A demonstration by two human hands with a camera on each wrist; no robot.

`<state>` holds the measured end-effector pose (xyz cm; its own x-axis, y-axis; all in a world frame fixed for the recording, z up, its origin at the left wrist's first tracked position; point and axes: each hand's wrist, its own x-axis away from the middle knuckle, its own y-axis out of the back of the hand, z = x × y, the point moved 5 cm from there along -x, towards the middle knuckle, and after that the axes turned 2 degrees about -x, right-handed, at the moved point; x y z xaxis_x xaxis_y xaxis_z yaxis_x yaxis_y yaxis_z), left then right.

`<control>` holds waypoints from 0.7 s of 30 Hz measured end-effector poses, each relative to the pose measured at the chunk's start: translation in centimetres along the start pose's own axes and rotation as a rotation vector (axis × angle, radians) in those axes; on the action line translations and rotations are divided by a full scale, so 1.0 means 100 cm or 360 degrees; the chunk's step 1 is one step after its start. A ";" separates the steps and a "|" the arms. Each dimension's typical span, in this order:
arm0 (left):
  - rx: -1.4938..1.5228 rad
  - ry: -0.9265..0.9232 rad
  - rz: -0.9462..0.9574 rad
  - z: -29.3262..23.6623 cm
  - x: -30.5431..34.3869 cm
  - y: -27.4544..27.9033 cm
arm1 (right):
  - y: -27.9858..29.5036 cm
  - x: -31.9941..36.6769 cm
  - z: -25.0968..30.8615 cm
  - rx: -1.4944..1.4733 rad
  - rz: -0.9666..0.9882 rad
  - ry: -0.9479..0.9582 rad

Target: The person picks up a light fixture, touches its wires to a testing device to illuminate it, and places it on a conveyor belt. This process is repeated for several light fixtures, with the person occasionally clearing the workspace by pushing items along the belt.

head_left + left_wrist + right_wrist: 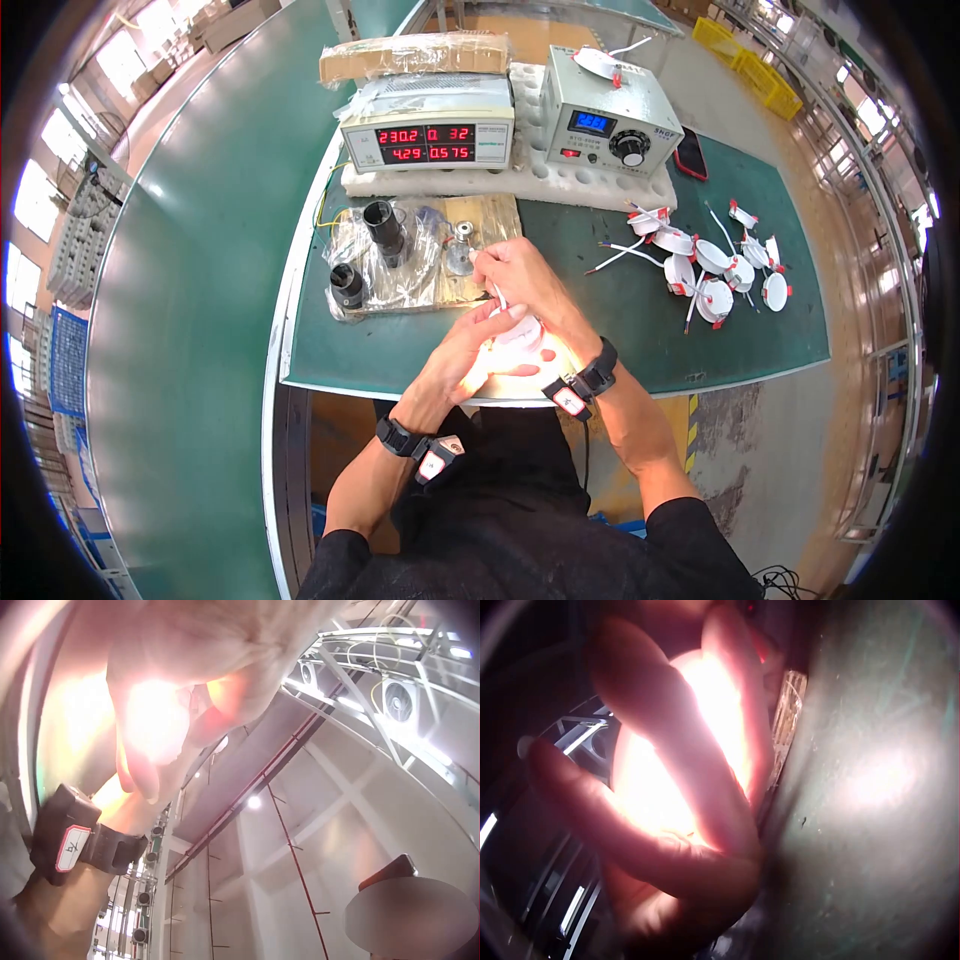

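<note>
A round white lamp glows brightly, held by the left hand near the table's front edge, its lit face turned down toward the body. The right hand is just above it, fingertips pinching the lamp's white cable beside the metal post on the wooden board. In the left wrist view the lit lamp is a glare below the left hand. The right wrist view has fingers spread across the glowing disc; whose they are is hard to tell.
Behind the board with its black sockets stand a meter with red digits and a grey power unit carrying one lamp. Several white lamps lie at the right; a phone lies behind them.
</note>
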<state>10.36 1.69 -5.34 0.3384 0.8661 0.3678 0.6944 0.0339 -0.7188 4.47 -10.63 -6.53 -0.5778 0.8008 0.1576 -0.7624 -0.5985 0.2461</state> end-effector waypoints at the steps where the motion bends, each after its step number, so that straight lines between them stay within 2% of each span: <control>1: -0.0049 -0.0042 -0.0029 -0.001 -0.001 0.004 | -0.001 -0.002 -0.003 -0.0013 -0.0009 0.0017; 3: -0.0144 -0.0110 -0.0067 0.006 -0.003 0.011 | -0.005 -0.003 -0.009 -0.0029 -0.0047 0.0038; 4: -0.0210 -0.0138 -0.0021 0.004 0.002 0.013 | -0.004 -0.001 -0.004 0.0031 -0.0047 0.0218; 6: -0.0313 -0.0266 -0.0245 -0.006 0.036 0.015 | 0.007 0.017 -0.007 -0.0011 0.0014 0.0176; 7: -0.0564 -0.0396 -0.0485 -0.021 0.073 0.019 | 0.023 0.051 0.028 0.0132 -0.0011 0.0248; 8: -0.0758 -0.0784 -0.0807 -0.028 0.114 0.048 | 0.042 0.078 0.042 0.0410 -0.0177 0.0346; 9: -0.1029 -0.0941 -0.1110 -0.047 0.164 0.055 | 0.064 0.106 0.050 0.0439 -0.0390 0.0352; 10: -0.1061 -0.1138 -0.1396 -0.060 0.214 0.063 | 0.088 0.132 0.054 0.0461 -0.0584 0.0372; 11: -0.1330 -0.1117 -0.1751 -0.064 0.290 0.140 | 0.115 0.152 0.048 0.0588 -0.0807 0.0292; 12: -0.1444 -0.0874 -0.1985 -0.063 0.356 0.182 | 0.143 0.170 0.040 0.0711 -0.1026 0.0219; 14: -0.1804 -0.0459 -0.2158 -0.033 0.504 0.326 | 0.189 0.198 0.015 0.0811 -0.1410 0.0311; 16: -0.2444 0.0432 -0.2832 0.005 0.569 0.284 | 0.201 0.206 0.004 0.1219 -0.1420 0.0540; 17: -0.2713 0.0804 -0.3072 0.025 0.593 0.277 | 0.204 0.208 -0.001 0.1421 -0.1419 0.0661; 18: -0.2994 0.1055 -0.3314 0.036 0.604 0.267 | 0.207 0.203 -0.010 0.1472 -0.1290 0.0644; 19: -0.3259 0.1172 -0.3549 0.044 0.606 0.261 | 0.209 0.198 -0.020 0.1518 -0.1170 0.0619; 20: -0.3405 0.1096 -0.3751 0.042 0.596 0.250 | 0.212 0.195 -0.027 0.1570 -0.1052 0.0595; 21: -0.3469 0.0832 -0.3879 0.031 0.575 0.232 | 0.216 0.194 -0.027 0.1587 -0.1075 0.0682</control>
<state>43.92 53.83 -2.72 -0.7273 0.3819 -0.5703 -0.6860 -0.3776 0.6220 -24.02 -8.09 -0.76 -0.3522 0.7555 -0.5525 -0.4999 0.3472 0.7934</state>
